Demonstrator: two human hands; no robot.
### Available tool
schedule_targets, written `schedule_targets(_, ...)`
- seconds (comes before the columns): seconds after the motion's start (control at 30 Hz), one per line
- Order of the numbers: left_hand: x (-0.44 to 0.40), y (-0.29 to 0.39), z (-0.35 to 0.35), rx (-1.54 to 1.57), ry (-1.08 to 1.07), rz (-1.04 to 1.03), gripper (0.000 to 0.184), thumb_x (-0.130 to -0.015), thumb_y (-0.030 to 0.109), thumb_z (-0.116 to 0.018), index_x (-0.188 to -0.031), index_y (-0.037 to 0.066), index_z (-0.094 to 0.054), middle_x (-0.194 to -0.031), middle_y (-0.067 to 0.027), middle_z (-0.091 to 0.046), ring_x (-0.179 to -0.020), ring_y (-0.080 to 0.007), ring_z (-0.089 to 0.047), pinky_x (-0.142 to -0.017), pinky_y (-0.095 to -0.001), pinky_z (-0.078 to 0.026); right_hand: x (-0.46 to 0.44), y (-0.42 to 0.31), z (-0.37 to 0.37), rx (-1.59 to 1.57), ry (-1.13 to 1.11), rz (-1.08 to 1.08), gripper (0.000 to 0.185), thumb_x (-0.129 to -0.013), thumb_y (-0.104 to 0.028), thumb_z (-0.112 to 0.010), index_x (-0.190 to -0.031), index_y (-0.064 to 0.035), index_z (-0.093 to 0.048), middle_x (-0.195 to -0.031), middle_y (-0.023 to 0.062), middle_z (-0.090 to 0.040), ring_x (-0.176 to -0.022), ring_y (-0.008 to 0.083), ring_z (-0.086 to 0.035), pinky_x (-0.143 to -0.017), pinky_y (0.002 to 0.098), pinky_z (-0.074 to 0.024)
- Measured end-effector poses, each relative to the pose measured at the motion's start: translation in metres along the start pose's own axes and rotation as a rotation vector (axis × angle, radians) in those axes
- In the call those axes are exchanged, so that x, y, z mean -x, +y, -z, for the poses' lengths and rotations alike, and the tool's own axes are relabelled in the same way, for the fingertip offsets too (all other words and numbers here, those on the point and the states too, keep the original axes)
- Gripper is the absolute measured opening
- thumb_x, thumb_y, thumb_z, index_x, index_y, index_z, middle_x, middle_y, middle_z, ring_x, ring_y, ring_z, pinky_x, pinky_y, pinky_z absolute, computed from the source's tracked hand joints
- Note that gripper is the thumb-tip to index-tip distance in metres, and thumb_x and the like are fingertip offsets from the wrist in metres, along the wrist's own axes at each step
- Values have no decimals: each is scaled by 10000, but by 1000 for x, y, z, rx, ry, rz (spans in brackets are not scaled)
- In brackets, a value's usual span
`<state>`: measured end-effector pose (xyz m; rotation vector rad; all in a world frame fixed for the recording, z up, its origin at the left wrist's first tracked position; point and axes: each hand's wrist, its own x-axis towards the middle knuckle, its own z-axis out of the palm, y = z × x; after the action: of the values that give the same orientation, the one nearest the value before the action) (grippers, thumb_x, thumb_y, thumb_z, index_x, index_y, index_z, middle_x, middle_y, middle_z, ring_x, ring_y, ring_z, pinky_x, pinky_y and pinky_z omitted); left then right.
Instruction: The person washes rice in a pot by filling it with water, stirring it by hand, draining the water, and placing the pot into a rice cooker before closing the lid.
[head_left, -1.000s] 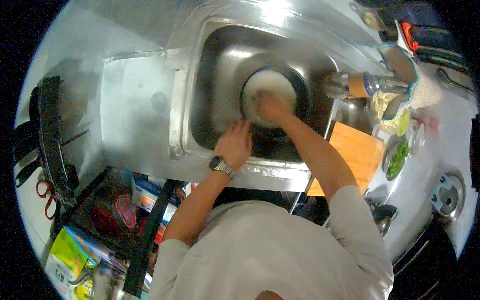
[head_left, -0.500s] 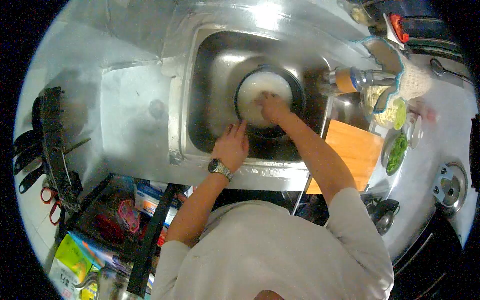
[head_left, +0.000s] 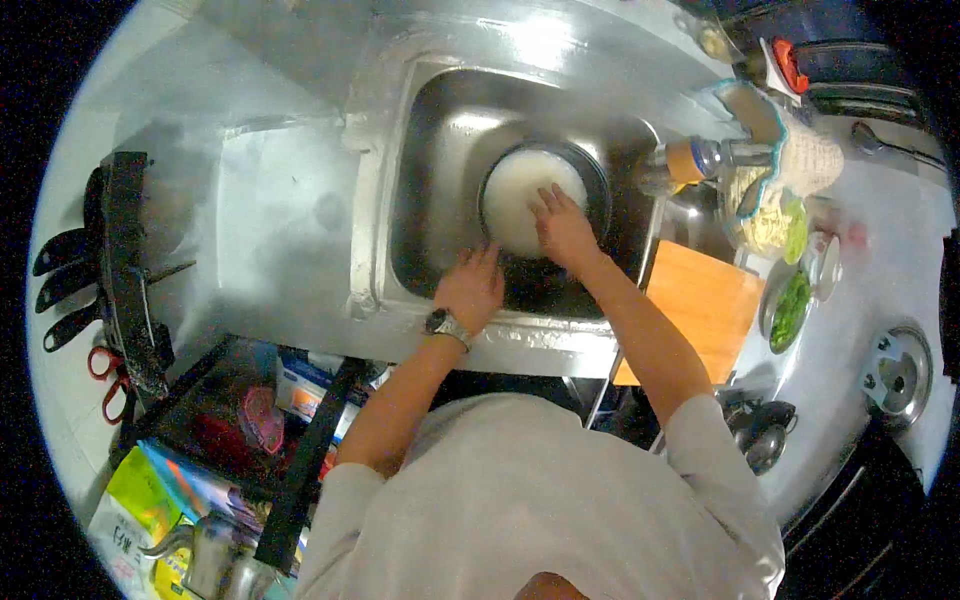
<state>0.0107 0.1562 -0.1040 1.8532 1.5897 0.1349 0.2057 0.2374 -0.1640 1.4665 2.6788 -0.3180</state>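
A dark round pot stands in the steel sink, holding cloudy white liquid. Whether grains lie in it I cannot make out. My right hand reaches over the pot's near right side. Its fingers are spread and their tips touch the white surface, with nothing gripped. At the near left rim is my left hand, a watch on its wrist. Its fingertips rest on the rim and appear to hold it; the thumb is hard to see.
Right of the sink lie a wooden board, a glass jar, a dish of chopped greens and a woven cloth bag. A knife rack with red-handled scissors is at left. Below it stands an open drawer.
My right hand has shifted slightly right in the pot, and its curled fingers are now stretched out. My left hand stays at the rim. The view has shifted a little.
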Motion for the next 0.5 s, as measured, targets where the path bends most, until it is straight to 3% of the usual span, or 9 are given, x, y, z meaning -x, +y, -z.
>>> schedule_targets(0.07,-11,-5,-1,-31,54,12,448,-873,198,-485,-1300,66,-456,-1202,-187,-554,-1158,-373,-504,-907,-454,-479,-7,8,-1,-74,33,-66,457,-844,-76,-540,-1294,-48,-464,-1318,196,-488,-1270,334,-416,-1045,397,-358)
schedule_targets(0.13,-7,-3,1,42,-43,29,452,-871,201,-488,-1300,64,-456,-1188,-184,-562,-1140,-373,-514,-898,-454,-483,1,6,13,-675,102,-312,468,-859,-96,-544,-1316,-68,-449,-1363,210,-437,-1304,356,-363,-1070,407,-317)
schedule_targets(0.17,-7,-4,-1,66,-71,30,453,-870,202,-490,-1300,63,-456,-1183,-183,-565,-1134,-372,-517,-895,-453,-484,1,8,19,-841,-30,-437,504,-855,-97,-556,-1340,-64,-420,-1419,209,-361,-1349,351,-287,-1082,398,-298)
schedule_targets(0.3,-9,-13,-26,-27,57,11,450,-871,205,-491,-1297,62,-461,-1192,-182,-566,-1099,-375,-537,-882,-447,-490,4,25,-32,-569,115,-288,601,-832,-120,-592,-1381,-60,-358,-1469,203,-271,-1359,356,-267,-1084,406,-294)
schedule_targets(0.37,-8,-16,-30,-36,66,-11,450,-872,208,-490,-1297,63,-461,-1197,-184,-564,-1096,-378,-540,-882,-444,-490,-2,21,-48,-248,103,-115,699,-798,-135,-616,-1412,-44,-295,-1486,202,-225,-1359,379,-249,-1094,432,-274)
schedule_targets(0.5,-9,-17,-31,-48,25,7,461,-877,221,-488,-1309,65,-453,-1219,-195,-552,-1093,-377,-542,-881,-444,-490,-21,10,-57,-129,141,35,737,-779,-166,-623,-1416,-30,-279,-1488,198,-216,-1355,392,-247,-1092,449,-277)
